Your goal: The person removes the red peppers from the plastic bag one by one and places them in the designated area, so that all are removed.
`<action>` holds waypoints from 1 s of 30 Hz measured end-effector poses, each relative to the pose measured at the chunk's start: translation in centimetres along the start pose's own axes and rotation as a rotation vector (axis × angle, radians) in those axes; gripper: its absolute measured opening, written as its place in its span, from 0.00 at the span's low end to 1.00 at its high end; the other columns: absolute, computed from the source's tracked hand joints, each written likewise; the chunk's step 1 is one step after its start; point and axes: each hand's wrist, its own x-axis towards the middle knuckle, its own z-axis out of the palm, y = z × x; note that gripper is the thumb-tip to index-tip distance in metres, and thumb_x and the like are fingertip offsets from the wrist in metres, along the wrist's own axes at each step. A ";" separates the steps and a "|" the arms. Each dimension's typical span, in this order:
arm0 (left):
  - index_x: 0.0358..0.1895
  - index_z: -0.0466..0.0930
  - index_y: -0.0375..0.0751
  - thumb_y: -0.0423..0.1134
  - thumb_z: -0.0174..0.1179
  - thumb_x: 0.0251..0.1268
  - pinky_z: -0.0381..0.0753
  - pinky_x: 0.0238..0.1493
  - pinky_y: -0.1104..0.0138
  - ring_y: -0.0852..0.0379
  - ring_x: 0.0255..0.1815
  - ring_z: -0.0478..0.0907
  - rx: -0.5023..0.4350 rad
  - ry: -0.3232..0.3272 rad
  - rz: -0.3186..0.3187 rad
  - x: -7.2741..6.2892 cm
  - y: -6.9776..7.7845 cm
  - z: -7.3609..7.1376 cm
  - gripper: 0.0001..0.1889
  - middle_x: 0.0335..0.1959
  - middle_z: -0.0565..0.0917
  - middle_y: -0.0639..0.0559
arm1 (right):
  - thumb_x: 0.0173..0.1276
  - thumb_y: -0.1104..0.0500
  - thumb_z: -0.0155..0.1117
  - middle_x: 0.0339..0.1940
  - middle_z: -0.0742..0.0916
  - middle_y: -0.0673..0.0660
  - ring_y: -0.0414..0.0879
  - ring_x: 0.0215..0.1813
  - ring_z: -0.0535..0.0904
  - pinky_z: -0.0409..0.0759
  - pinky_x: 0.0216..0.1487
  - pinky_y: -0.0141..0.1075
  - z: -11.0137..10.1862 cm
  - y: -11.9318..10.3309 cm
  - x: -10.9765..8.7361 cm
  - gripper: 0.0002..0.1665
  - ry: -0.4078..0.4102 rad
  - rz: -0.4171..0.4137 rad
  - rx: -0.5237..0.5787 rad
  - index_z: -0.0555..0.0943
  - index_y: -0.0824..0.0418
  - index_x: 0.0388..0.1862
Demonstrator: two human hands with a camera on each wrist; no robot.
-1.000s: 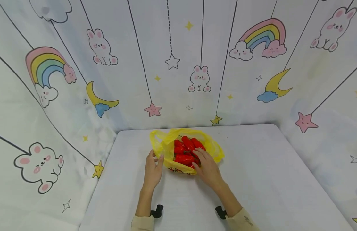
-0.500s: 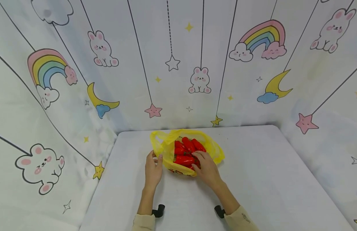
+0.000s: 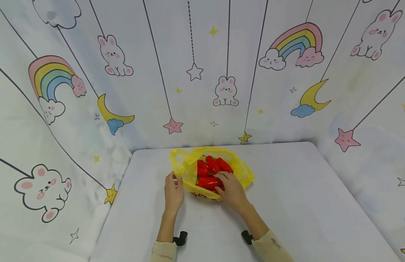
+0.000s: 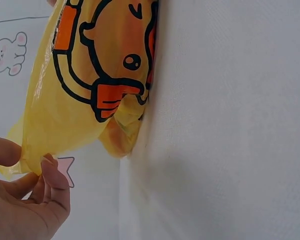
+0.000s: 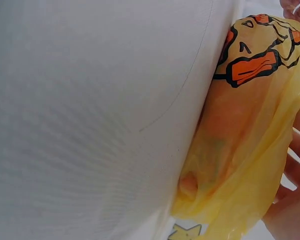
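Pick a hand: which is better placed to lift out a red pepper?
The right hand, most likely: its fingers already reach into the open yellow plastic bag, at the red peppers. The left hand is outside, pinching the bag's edge, so it seems better suited to steadying.

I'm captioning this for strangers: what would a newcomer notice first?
Probably the glossy red peppers inside the open yellow bag, toward the far edge of the white table. The left hand holds the bag while the right hand touches the peppers. Behind, cartoon rabbits and rainbows dot the pale backdrop.
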 end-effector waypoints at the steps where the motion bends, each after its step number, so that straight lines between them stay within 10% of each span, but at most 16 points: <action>1: 0.69 0.71 0.28 0.37 0.52 0.83 0.76 0.45 0.59 0.49 0.45 0.75 -0.001 0.001 0.002 0.0 0.0 0.0 0.20 0.54 0.76 0.39 | 0.63 0.55 0.81 0.63 0.83 0.52 0.52 0.65 0.78 0.79 0.67 0.48 0.0 0.0 0.0 0.29 0.001 -0.005 0.000 0.84 0.53 0.63; 30: 0.59 0.78 0.28 0.35 0.51 0.83 0.77 0.38 0.63 0.49 0.41 0.77 0.024 0.035 0.000 0.6 -0.4 0.4 0.14 0.44 0.78 0.41 | 0.63 0.59 0.80 0.57 0.86 0.51 0.49 0.59 0.83 0.82 0.63 0.47 -0.4 -0.2 0.0 0.23 -0.048 0.003 0.042 0.86 0.52 0.58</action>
